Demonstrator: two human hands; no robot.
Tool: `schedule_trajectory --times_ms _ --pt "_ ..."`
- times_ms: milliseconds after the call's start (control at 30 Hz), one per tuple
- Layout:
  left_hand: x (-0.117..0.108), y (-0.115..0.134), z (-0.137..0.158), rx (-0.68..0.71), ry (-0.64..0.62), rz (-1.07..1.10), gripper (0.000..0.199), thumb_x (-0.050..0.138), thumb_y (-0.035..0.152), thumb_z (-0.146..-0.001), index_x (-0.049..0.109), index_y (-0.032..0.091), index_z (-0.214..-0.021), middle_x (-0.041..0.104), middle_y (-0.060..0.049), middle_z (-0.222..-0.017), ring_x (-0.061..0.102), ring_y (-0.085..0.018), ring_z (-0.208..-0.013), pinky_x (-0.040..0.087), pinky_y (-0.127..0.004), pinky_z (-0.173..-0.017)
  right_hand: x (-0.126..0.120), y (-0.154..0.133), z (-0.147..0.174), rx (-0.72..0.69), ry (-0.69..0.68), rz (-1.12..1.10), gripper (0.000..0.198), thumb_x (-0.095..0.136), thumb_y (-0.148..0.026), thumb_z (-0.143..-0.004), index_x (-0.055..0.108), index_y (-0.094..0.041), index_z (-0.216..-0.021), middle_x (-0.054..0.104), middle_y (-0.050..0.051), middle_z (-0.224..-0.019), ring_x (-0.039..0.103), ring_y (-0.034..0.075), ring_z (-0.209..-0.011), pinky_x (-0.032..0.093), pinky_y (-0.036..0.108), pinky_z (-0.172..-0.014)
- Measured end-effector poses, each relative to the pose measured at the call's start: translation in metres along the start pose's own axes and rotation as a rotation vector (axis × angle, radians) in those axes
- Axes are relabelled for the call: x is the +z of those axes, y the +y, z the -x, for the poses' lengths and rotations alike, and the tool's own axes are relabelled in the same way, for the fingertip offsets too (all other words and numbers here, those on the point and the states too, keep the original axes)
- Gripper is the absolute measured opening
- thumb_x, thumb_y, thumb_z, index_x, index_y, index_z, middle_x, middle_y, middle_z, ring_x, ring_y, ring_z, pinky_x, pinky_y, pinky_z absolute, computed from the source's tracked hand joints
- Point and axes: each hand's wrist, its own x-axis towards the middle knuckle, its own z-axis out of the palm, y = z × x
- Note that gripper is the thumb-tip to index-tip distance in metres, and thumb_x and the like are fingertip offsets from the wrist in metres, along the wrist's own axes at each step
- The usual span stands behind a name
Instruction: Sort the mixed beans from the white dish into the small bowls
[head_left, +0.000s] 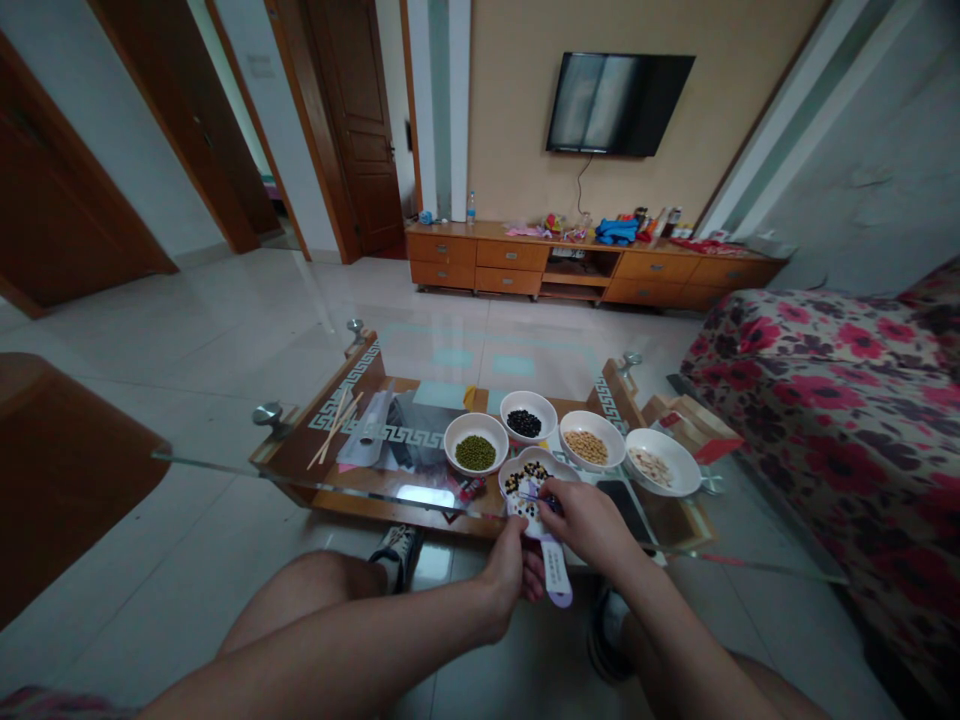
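Counts: round white bowls [681, 464], 4. Handled dish [564, 466], 1. Hands [577, 510], 2. Glass desk [525, 368], 1; metal corner fittings [268, 413], 4. Shoes [399, 553], 2. Sticks [328, 440]: several, number unclear.

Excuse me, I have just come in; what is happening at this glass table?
A person sits at the glass table, left hand holding a white dish of mixed beans by its near side. The right hand is over the dish and appears to pinch a slim thing, too small to identify. Four white bowls nearby hold green, black, tan and pale contents separately.
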Motion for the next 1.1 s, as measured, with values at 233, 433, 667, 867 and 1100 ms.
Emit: schedule_trajectory --times_ms 233,433,667,867,1100 --pt "0.0011 0.0006 0.0003 0.01 -0.001 -0.009 0.059 0.017 0.045 -0.093 0.056 0.015 -0.061 0.05 -0.001 -0.047 0.04 -0.01 -0.037 0.023 -0.025 -0.047 0.0026 0.0006 -0.0015 -0.006 -0.01 -0.015 0.023 0.048 -0.035 -0.09 0.066 -0.023 -0.097 0.072 0.006 -0.092 0.065 0.02 -0.084 0.037 0.027 -0.068" --pt "0.0 -0.0003 -0.002 0.01 -0.018 -0.009 0.059 0.015 0.045 -0.093 0.055 0.015 -0.062 0.05 -0.001 -0.047 0.04 -0.01 -0.036 0.022 -0.025 -0.047 0.0017 -0.0007 -0.0016 -0.009 -0.031 -0.043 0.022 0.049 -0.034 -0.09 0.066 -0.023 -0.099 0.072 0.006 -0.094 0.065 0.02 -0.087 0.038 0.027 -0.07" --pt "-0.0014 -0.0027 -0.0047 0.029 -0.019 -0.011 0.059 0.017 0.047 -0.092 0.056 0.015 -0.062 0.051 -0.001 -0.048 0.041 -0.01 -0.037 0.023 -0.024 -0.046 0.001 -0.0016 -0.0012 -0.008 -0.035 -0.043 0.023 0.048 -0.034 -0.09 0.066 -0.023 -0.099 0.072 0.006 -0.093 0.065 0.02 -0.087 0.038 0.027 -0.07" --pt "-0.0021 -0.0039 -0.0069 0.006 -0.015 -0.014 0.058 0.02 0.052 -0.091 0.055 0.016 -0.064 0.051 0.0 -0.048 0.04 -0.01 -0.037 0.025 -0.024 -0.046 0.0001 -0.0019 -0.0023 -0.021 -0.033 -0.047 0.022 0.048 -0.034 -0.09 0.066 -0.023 -0.099 0.072 0.006 -0.093 0.065 0.02 -0.086 0.038 0.027 -0.069" --pt "-0.0018 -0.0032 -0.0058 0.004 -0.014 -0.009 0.057 0.018 0.049 -0.092 0.055 0.016 -0.065 0.052 -0.001 -0.049 0.04 -0.01 -0.037 0.023 -0.024 -0.046 -0.0023 -0.0038 -0.0019 -0.004 -0.054 -0.045 0.023 0.048 -0.034 -0.091 0.066 -0.022 -0.1 0.072 0.007 -0.095 0.065 0.021 -0.089 0.04 0.028 -0.072"
